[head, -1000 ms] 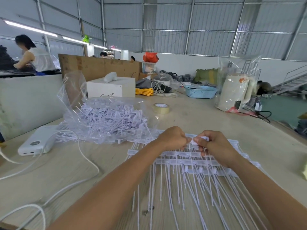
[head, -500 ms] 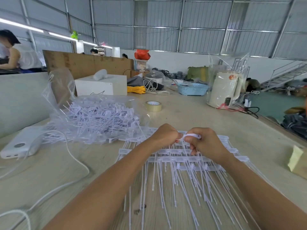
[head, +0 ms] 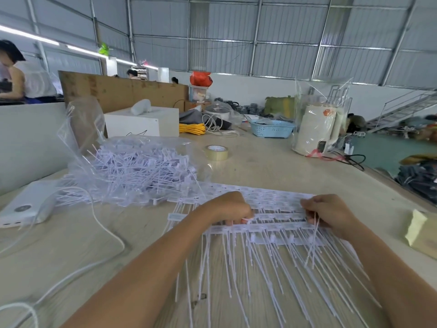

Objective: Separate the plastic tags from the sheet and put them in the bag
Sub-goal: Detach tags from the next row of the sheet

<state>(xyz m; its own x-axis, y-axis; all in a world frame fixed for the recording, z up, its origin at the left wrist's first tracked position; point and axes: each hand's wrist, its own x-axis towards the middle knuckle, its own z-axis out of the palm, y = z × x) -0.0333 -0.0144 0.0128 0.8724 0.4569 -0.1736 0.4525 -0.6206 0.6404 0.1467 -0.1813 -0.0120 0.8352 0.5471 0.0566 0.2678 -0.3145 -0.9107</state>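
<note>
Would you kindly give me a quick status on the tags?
Left hand grips the sheet. Right hand pinches a tag pulled free. Bag open at left, nothing blocking.

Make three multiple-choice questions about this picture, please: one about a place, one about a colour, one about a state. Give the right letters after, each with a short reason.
1. Where does the roll of tape lie?
A. on the table beyond the bag of tags
B. inside the blue basket
C. under the left hand

2. What colour is the basket at the far side of the table?
A. red
B. light blue
C. black

3. What is the right hand doing?
A. lying flat and open
B. pinching thin white tags
C. holding the tape

Answers: 1 A, it sits on bare tabletop past the clear bag. 2 B, its wall is pale blue. 3 B, white strands hang from its curled fingers, pulled away from the sheet.
</note>
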